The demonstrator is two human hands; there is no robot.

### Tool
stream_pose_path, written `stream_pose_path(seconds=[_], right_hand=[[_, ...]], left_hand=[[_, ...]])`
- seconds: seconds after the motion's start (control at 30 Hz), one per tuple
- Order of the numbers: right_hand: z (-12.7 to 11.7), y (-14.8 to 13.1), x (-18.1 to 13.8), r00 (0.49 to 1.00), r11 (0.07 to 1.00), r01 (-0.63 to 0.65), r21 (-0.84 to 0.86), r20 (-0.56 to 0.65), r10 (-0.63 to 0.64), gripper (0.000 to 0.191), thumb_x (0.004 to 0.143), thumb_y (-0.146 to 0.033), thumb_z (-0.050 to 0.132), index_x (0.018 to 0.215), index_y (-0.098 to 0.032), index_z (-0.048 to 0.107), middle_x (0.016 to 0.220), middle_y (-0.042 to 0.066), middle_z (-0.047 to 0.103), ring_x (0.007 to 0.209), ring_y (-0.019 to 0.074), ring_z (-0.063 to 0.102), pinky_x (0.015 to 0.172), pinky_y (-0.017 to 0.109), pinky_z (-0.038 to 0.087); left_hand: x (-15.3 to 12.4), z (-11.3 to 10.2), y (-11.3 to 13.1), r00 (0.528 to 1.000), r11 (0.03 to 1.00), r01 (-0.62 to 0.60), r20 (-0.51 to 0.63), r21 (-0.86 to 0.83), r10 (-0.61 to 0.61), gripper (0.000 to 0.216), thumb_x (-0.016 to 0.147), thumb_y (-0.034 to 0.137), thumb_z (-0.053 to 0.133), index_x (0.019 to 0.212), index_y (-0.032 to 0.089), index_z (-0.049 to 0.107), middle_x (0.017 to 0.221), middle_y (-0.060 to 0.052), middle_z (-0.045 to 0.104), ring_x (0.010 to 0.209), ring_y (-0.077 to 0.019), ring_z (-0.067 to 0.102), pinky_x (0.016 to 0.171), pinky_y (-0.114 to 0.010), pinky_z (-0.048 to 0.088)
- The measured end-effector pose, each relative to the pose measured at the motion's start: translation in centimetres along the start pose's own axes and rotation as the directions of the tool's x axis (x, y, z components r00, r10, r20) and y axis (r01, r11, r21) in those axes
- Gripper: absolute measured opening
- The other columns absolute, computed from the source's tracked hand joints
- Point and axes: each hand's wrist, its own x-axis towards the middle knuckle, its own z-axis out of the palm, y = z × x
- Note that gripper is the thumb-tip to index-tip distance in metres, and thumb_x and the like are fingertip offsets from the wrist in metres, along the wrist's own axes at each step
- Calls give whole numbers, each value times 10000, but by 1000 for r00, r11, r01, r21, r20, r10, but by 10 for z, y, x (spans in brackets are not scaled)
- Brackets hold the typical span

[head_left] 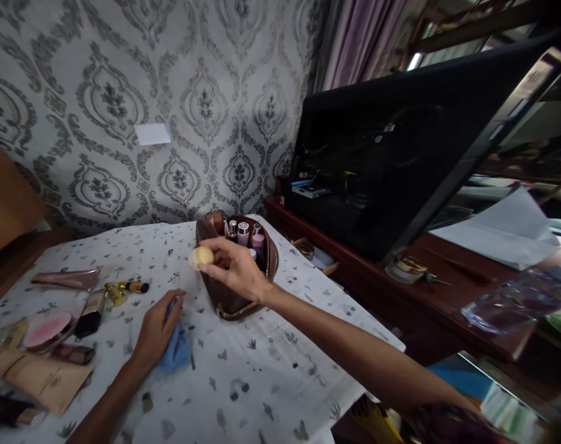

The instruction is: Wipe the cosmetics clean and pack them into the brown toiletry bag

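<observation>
My right hand (pixel 237 266) reaches out over the table and pinches a small round pale-yellow object (pixel 200 257) in its fingertips, just left of an open brown cosmetic bag (pixel 232 299). Several small bottles and tubes (pixel 243 233) stand upright inside the bag. My left hand (pixel 158 327) rests on the printed tablecloth (pixel 243 382) with its fingers closed over a blue cloth (pixel 176 353).
Cosmetics lie at the left: a pink tube (pixel 68 279), gold-capped items (pixel 123 290), a black bottle (pixel 90 314), a pink compact (pixel 47 330), a tan pouch (pixel 40 379). To the right, a dark wooden cabinet (pixel 401 296) carries a large black screen (pixel 401 154), papers and a glass dish (pixel 516 305).
</observation>
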Motion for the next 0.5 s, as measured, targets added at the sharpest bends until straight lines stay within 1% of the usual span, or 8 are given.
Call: stream_pose_path(seconds=[0.07, 0.13, 0.17, 0.23, 0.3, 0.37, 0.43, 0.5], right_hand=[[-6, 2, 9, 999, 999, -18, 50, -45, 20, 369, 797, -329, 705, 1119, -177, 607, 925, 10, 630, 780, 122, 598, 702, 241, 491], [-16, 4, 20, 994, 999, -21, 34, -105, 24, 358, 791, -336, 700, 1095, -174, 604, 900, 5, 623, 768, 122, 597, 706, 247, 491], [-23, 6, 25, 991, 1000, -29, 4, -128, 29, 345, 796, -330, 691, 1088, -171, 601, 885, 2, 620, 755, 123, 595, 699, 250, 491], [-37, 9, 35, 988, 992, -68, -107, -147, 52, 313, 810, -302, 671, 1080, -163, 597, 861, 2, 617, 721, 123, 589, 669, 250, 486], [-50, 11, 41, 987, 952, -108, -285, -148, 67, 281, 802, -250, 676, 1058, -159, 603, 878, 10, 610, 709, 122, 578, 655, 244, 478], [-61, 11, 46, 990, 868, -114, -484, -126, 59, 257, 793, -200, 678, 1038, -156, 615, 930, 28, 599, 732, 123, 568, 679, 242, 474], [-67, 11, 51, 996, 760, -92, -644, -72, 60, 238, 809, -180, 662, 1041, -147, 623, 976, 48, 593, 763, 130, 566, 713, 245, 467], [-69, 10, 55, 997, 664, -53, -745, 2, 83, 233, 837, -195, 646, 1063, -140, 628, 1004, 63, 606, 801, 142, 578, 735, 242, 452]], left_hand=[[8, 2, 20, 994, 993, -112, -14, 42, 113, 416, 948, 463, 385, 1167, 197, 620, 976, -44, 688, 773, -178, 649, 740, -290, 513], [18, 5, 43, 964, 958, -263, -10, 117, 266, 417, 986, 377, 335, 1293, 215, 567, 988, -46, 656, 809, -162, 642, 759, -271, 504], [22, 7, 54, 941, 924, -333, 2, 187, 339, 422, 997, 332, 313, 1344, 236, 533, 948, -35, 632, 793, -153, 633, 731, -256, 495], [29, 12, 71, 901, 832, -422, 65, 361, 429, 446, 996, 243, 301, 1401, 296, 479, 906, -17, 584, 722, -134, 604, 627, -226, 461], [31, 18, 79, 884, 737, -450, 131, 505, 450, 485, 977, 180, 324, 1415, 336, 459, 904, -12, 548, 660, -125, 571, 532, -211, 409], [30, 25, 79, 886, 685, -439, 151, 581, 439, 507, 964, 154, 351, 1424, 346, 445, 915, -14, 526, 643, -123, 556, 491, -209, 380], [28, 31, 74, 891, 678, -416, 121, 606, 438, 510, 966, 161, 370, 1438, 347, 421, 914, -12, 514, 635, -120, 548, 486, -207, 375], [25, 35, 67, 890, 688, -401, 79, 605, 449, 511, 970, 171, 378, 1448, 353, 400, 913, -8, 509, 637, -113, 543, 497, -200, 378]])
